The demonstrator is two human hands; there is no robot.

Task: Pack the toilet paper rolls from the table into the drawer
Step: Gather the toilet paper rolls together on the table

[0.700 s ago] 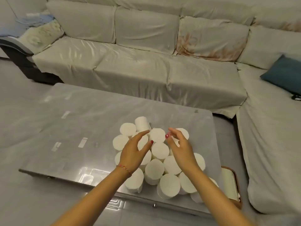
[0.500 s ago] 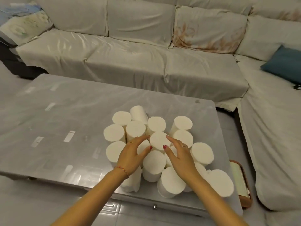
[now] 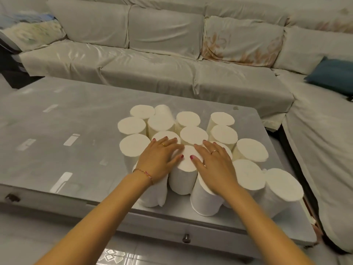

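Lay flat and palm-down, left hand (image 3: 160,159) and right hand (image 3: 214,165) alike, fingers spread wide over the tops of the toilet paper rolls (image 3: 188,158), gripping nothing as far as could be seen. Stood on end, those rolls, packed touching one another toward the near right corner of the table (image 3: 57,115), with the outermost roll (image 3: 282,184) right at that corner.

Could have gone wrong in a few ways, judging from this. Might have knocked the corner roll off the right edge with any sideways push through the cluster. Might have toppled neighbours off the near edge by pulling one roll out of so tight a pack. Appeared shut, the drawer (image 3: 186,238) under the near edge, so would have left lifted rolls nowhere to go until opened.

Counted about seventeen rolls, with some partly hidden under the palms and one at the far side seemingly tilted. Counted two hands, one table, and one drawer knob below the cluster.
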